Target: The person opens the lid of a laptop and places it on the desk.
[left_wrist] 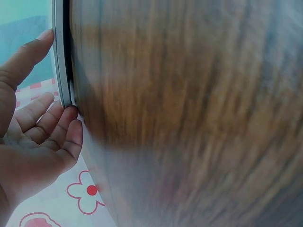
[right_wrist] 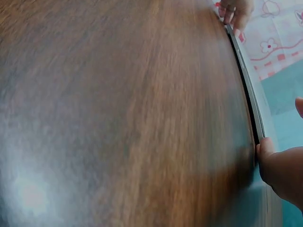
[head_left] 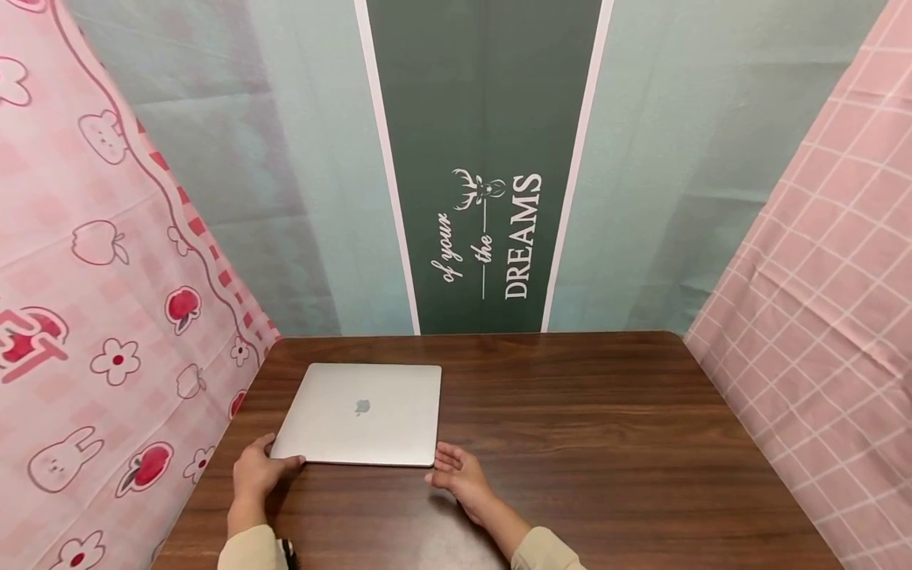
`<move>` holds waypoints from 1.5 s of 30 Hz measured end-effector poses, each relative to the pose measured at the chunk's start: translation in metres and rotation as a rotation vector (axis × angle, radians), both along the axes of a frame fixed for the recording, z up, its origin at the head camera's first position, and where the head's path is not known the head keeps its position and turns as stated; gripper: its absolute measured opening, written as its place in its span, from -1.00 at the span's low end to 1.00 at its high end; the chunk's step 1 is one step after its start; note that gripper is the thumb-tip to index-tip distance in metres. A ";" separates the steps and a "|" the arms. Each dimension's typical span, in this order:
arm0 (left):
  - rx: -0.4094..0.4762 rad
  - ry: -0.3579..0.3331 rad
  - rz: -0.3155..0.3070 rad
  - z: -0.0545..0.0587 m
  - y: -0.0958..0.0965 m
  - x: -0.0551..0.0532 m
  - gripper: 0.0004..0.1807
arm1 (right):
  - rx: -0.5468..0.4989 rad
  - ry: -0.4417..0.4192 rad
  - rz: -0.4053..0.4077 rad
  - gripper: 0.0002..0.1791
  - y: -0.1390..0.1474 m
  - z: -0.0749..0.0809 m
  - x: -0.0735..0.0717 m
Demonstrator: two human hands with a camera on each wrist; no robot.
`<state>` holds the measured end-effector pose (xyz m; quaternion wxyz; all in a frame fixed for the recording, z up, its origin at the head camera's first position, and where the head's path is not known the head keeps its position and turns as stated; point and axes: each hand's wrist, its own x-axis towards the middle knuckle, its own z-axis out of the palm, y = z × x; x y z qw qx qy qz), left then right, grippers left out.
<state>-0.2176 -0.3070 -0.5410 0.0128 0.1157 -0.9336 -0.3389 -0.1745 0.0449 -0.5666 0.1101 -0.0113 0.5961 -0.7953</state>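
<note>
A closed silver laptop [head_left: 356, 427] with an apple logo lies on the left part of the brown wooden table. My left hand [head_left: 258, 475] holds its near left corner, the thumb along the front edge and fingers at the left side. From the left wrist, the hand [left_wrist: 33, 137] shows its thumb against the thin laptop edge [left_wrist: 60, 56] and bent fingers around the corner. At the near right corner is my right hand [head_left: 461, 483], its fingers loosely extended beside the laptop. One digit of that hand [right_wrist: 284, 168] touches the front edge [right_wrist: 248, 90] in the right wrist view.
The wooden table [head_left: 606, 443] extends to the right of the laptop. A pink patterned cloth [head_left: 121, 277] hangs at the left and a pink checked cloth [head_left: 834, 237] at the right. Behind the table hangs a green curtain with white lettering [head_left: 523, 237].
</note>
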 end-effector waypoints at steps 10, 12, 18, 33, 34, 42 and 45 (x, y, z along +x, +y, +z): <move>-0.031 -0.033 -0.027 0.000 0.005 0.000 0.01 | 0.040 0.011 -0.006 -0.28 0.019 0.001 -0.002; -0.030 -0.037 -0.033 0.000 0.007 0.000 0.01 | 0.051 0.006 -0.006 -0.27 0.022 0.001 -0.001; -0.007 -0.056 -0.044 -0.003 0.015 0.003 0.04 | 0.050 -0.016 -0.028 -0.28 0.032 0.003 0.001; -0.007 -0.068 -0.083 0.000 0.031 0.007 -0.01 | 0.022 -0.024 -0.034 -0.31 0.049 0.002 0.004; -0.004 -0.068 -0.084 0.001 0.032 0.007 -0.01 | 0.024 -0.020 -0.034 -0.31 0.050 0.002 0.005; -0.010 -0.044 -0.100 0.003 0.040 0.011 -0.05 | 0.034 -0.014 -0.034 -0.31 0.055 0.003 0.008; 0.004 -0.043 -0.107 0.001 0.043 0.011 -0.04 | 0.058 -0.010 -0.041 -0.29 0.058 0.005 0.010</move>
